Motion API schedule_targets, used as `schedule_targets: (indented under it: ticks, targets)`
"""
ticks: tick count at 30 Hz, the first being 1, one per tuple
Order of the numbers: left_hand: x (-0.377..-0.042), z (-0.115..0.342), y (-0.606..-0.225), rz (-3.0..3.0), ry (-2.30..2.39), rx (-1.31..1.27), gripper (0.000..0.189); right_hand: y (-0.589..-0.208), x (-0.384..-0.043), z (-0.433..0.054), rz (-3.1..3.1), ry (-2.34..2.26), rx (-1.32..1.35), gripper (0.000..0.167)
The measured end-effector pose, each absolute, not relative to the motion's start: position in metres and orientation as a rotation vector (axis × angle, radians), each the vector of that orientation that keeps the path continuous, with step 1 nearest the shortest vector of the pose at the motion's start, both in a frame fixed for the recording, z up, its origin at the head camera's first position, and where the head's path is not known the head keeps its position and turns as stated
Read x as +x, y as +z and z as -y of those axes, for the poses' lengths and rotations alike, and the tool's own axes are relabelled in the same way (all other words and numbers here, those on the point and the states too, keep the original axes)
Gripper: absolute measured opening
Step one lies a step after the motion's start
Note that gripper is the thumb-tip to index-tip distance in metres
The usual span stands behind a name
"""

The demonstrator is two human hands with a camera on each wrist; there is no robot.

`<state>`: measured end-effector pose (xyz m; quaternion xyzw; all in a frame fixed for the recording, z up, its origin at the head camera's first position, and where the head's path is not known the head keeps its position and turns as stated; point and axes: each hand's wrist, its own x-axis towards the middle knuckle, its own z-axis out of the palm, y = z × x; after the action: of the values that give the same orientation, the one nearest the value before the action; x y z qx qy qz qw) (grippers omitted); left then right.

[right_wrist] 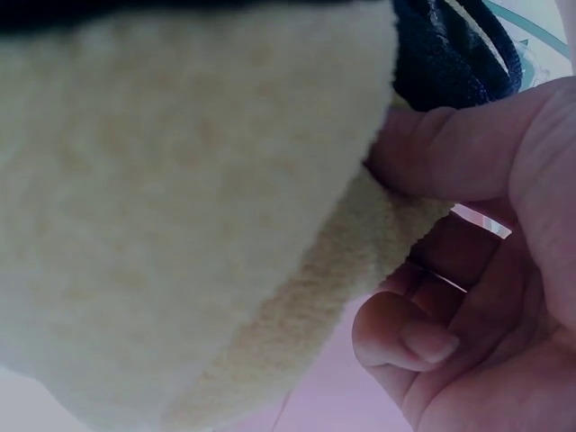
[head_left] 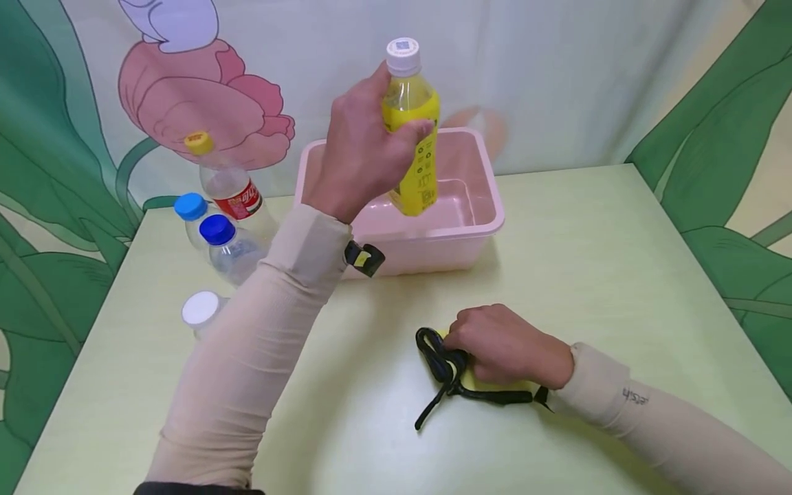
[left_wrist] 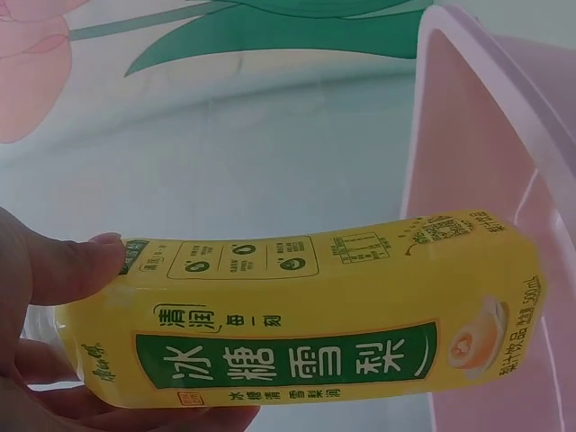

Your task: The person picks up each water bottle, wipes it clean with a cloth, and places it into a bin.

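My left hand [head_left: 368, 148] grips a yellow-labelled drink bottle [head_left: 423, 161] with a white cap, thumb across its label. It holds the bottle upright over the pink plastic bin [head_left: 421, 254]. In the left wrist view, the label [left_wrist: 297, 333] faces the camera and the bottle's base overlaps the bin wall. Low on the table, my right hand [head_left: 504, 344] pinches a pale yellow fuzzy cloth-like item [right_wrist: 180, 198] between thumb and fingers. A looped black strap [head_left: 442, 368] lies against this item, which the hand mostly hides in the head view.
Left on the table stand a clear bottle with a red label [head_left: 241, 199] and yellow cap, a light-blue-capped bottle [head_left: 190, 206], a dark-blue-capped bottle [head_left: 232, 254] and a white-capped container [head_left: 201, 309], partly behind my left forearm. A printed curtain [head_left: 557, 82] hangs behind the table.
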<state>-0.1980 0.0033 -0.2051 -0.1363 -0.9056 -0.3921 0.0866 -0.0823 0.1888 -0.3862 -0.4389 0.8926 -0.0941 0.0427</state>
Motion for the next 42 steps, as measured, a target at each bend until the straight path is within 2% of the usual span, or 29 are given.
schedule_targets:
  ticks: [21, 31, 42]
  targets:
    - [-0.244, -0.025, -0.237, 2.730, -1.158, -0.374, 0.051, -0.389, -0.081, -0.191, -2.730, -0.300, -1.343, 0.029]
    - [-0.276, -0.029, -0.253, 2.876, -1.518, -0.361, 0.065, -0.390, -0.081, -0.192, -2.703, -0.312, -1.325, 0.031]
    - [-0.305, -0.030, -0.268, 2.985, -1.718, -0.522, 0.070, -0.392, -0.081, -0.195, -2.703, -0.330, -1.316, 0.033]
